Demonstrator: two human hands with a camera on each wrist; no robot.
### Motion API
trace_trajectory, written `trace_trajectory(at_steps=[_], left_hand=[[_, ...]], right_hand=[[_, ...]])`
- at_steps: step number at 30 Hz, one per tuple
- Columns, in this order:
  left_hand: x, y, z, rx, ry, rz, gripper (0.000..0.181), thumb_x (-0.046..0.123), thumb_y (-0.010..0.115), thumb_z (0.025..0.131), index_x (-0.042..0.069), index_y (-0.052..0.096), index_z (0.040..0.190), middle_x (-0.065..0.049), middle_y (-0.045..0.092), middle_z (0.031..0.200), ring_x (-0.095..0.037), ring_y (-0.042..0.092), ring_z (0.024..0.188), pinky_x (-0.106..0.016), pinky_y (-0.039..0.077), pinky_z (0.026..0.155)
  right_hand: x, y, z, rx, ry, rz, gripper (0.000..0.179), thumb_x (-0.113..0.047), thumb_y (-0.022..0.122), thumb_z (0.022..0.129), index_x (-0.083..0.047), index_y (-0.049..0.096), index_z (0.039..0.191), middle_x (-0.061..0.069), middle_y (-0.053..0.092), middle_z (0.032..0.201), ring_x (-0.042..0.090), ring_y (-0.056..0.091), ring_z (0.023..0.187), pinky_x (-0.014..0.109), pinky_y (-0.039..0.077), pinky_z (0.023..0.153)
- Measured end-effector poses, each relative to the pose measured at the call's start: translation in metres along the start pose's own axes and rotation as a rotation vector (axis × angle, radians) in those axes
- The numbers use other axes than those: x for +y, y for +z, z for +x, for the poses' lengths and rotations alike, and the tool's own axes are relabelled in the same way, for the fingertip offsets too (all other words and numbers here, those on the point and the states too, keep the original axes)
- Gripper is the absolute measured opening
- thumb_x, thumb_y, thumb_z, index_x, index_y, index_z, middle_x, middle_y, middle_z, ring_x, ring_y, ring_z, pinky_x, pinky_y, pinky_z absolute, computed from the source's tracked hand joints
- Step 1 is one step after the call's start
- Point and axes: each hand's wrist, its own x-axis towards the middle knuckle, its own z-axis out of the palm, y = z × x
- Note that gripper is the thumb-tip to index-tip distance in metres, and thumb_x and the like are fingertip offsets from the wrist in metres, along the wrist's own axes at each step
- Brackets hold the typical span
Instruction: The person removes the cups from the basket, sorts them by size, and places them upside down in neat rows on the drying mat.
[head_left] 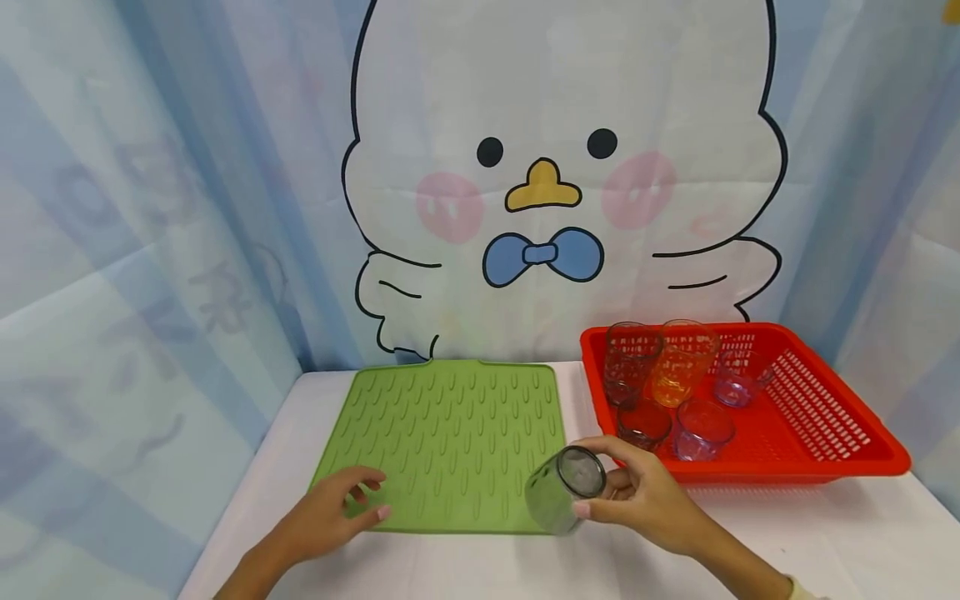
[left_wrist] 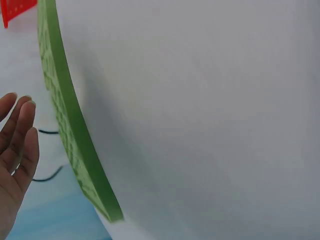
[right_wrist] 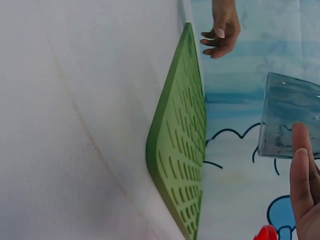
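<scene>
My right hand [head_left: 652,500] holds a grey-tinted drinking glass [head_left: 546,497] between thumb and fingers. The glass is tilted, one round end turned up toward the head camera, and it overlaps the front right corner of a green ridged drying mat [head_left: 457,450]. In the right wrist view the clear-sided glass [right_wrist: 282,112] is held up off the white cloth, fingers along its side. My left hand [head_left: 330,512] hovers by the mat's front left corner, fingers loosely bent and nothing in them; the left wrist view shows this hand [left_wrist: 17,155] beside the mat's edge.
To the right of the mat stands a red plastic basket [head_left: 817,462] holding several glasses, among them an orange glass [head_left: 682,367] and a purple-tinted cup [head_left: 703,433]. A curtain [head_left: 540,308] with a cartoon bird hangs behind the table [head_left: 450,571], which has a white cover.
</scene>
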Motion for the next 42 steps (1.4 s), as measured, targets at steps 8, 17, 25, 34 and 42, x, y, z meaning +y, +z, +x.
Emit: trace_trajectory(at_steps=[8, 17, 25, 34, 42], left_hand=[[-0.035, -0.015, -0.009, 0.042, -0.084, 0.039, 0.055, 0.045, 0.074, 0.089, 0.004, 0.062, 0.124, -0.006, 0.066, 0.109, -0.012, 0.061, 0.087, -0.027, 0.052, 0.072], [-0.062, -0.027, -0.014, 0.012, -0.104, 0.016, 0.046, 0.038, 0.076, 0.088, 0.002, 0.065, 0.114, -0.001, 0.062, 0.09, -0.002, 0.052, 0.075, -0.024, 0.047, 0.065], [-0.069, -0.03, -0.012, -0.022, -0.128, -0.011, 0.043, 0.038, 0.076, 0.088, 0.004, 0.066, 0.113, 0.0, 0.06, 0.09, -0.005, 0.05, 0.074, -0.024, 0.045, 0.065], [-0.075, -0.031, -0.01, -0.029, -0.103, -0.059, 0.039, 0.034, 0.074, 0.09, 0.003, 0.066, 0.113, 0.0, 0.06, 0.09, -0.004, 0.049, 0.073, -0.023, 0.043, 0.063], [-0.078, -0.032, -0.011, -0.044, -0.076, -0.092, 0.037, 0.031, 0.075, 0.09, 0.002, 0.065, 0.112, 0.0, 0.06, 0.088, -0.003, 0.049, 0.071, -0.023, 0.043, 0.062]], right_hand=[[0.0, 0.003, 0.013, -0.03, -0.032, -0.009, 0.053, -0.005, 0.078, 0.085, -0.006, 0.056, 0.133, 0.005, 0.07, 0.096, 0.007, 0.063, 0.062, 0.028, 0.054, 0.054], [-0.011, 0.011, 0.037, -0.05, 0.029, -0.022, 0.053, -0.011, 0.081, 0.084, -0.009, 0.058, 0.132, 0.007, 0.071, 0.087, 0.004, 0.055, 0.056, 0.024, 0.045, 0.049], [-0.024, 0.024, 0.071, -0.057, 0.066, -0.044, 0.055, -0.018, 0.081, 0.085, -0.013, 0.058, 0.134, 0.003, 0.068, 0.077, 0.007, 0.049, 0.054, 0.025, 0.037, 0.047], [-0.026, 0.045, 0.12, -0.094, 0.066, -0.03, 0.058, -0.023, 0.081, 0.085, -0.018, 0.057, 0.137, 0.009, 0.069, 0.113, 0.022, 0.067, 0.066, 0.029, 0.048, 0.057], [-0.006, 0.059, 0.162, -0.071, 0.073, -0.076, 0.064, -0.031, 0.082, 0.084, -0.017, 0.056, 0.14, 0.014, 0.054, 0.138, 0.025, 0.07, 0.067, 0.04, 0.058, 0.069]])
